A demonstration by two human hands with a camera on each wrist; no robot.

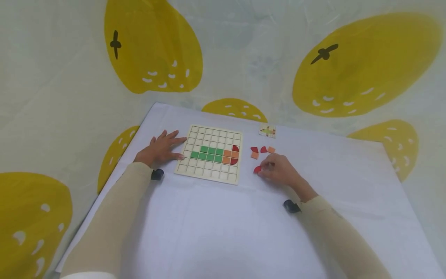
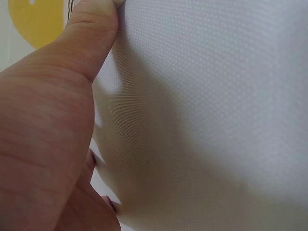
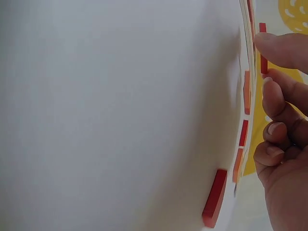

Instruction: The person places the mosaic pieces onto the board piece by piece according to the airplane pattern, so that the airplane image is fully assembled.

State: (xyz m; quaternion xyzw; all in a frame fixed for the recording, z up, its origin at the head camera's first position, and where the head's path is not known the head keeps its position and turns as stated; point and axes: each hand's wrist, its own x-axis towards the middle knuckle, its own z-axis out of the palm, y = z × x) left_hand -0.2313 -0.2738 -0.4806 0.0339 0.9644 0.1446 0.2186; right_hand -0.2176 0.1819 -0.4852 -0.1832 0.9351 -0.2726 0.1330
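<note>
My left hand lies with fingers spread against the left edge of a pale grid board. In the left wrist view its thumb reaches up past the white cloth. Green squares, orange squares and two red quarter-circle pieces are set in the board. To the right of the board, my right hand pinches a red quarter-circle piece between thumb and index finger, clear of the table in the right wrist view. Its other fingers are curled. Another red piece lies on the cloth there.
Beyond the right hand lie loose red quarter-circle pieces and orange squares. A small pattern card is near the table's back edge. White cloth covers the table; a lemon-print sheet hangs behind.
</note>
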